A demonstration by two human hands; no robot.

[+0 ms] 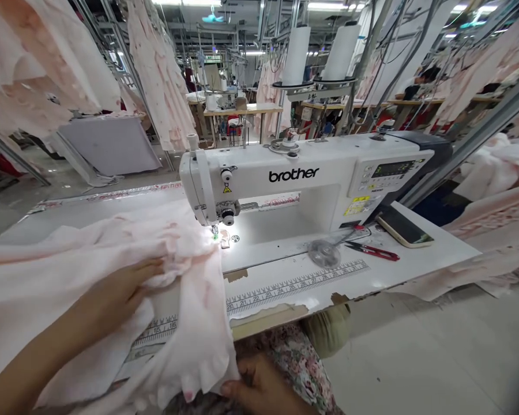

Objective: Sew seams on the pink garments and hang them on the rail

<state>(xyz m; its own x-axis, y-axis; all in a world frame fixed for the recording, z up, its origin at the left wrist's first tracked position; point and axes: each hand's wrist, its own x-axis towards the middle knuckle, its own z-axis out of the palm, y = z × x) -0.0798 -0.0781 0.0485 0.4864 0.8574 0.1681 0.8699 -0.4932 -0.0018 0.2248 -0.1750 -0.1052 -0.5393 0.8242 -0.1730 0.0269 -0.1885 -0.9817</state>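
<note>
A pale pink garment (pixel 203 323) with ruffled edges lies over the left of the sewing table and hangs past its front edge. Part of it sits under the needle of a white sewing machine (pixel 259 167) marked "brother". My left hand (pixel 130 288) rests on the cloth left of the needle, its fingers closed on a gathered fold; the fingertips are partly hidden. Below the table edge, my right hand (pixel 259 383) pinches the hanging edge of the garment between thumb and fingers.
On the table's right lie red-handled thread snips (pixel 374 251), a phone (pixel 404 226) and a clear round plastic piece (pixel 324 253). A printed ruler (pixel 294 288) runs along the front edge. Two white thread cones (pixel 296 57) stand behind the machine. Pink garments (pixel 155 75) hang at left.
</note>
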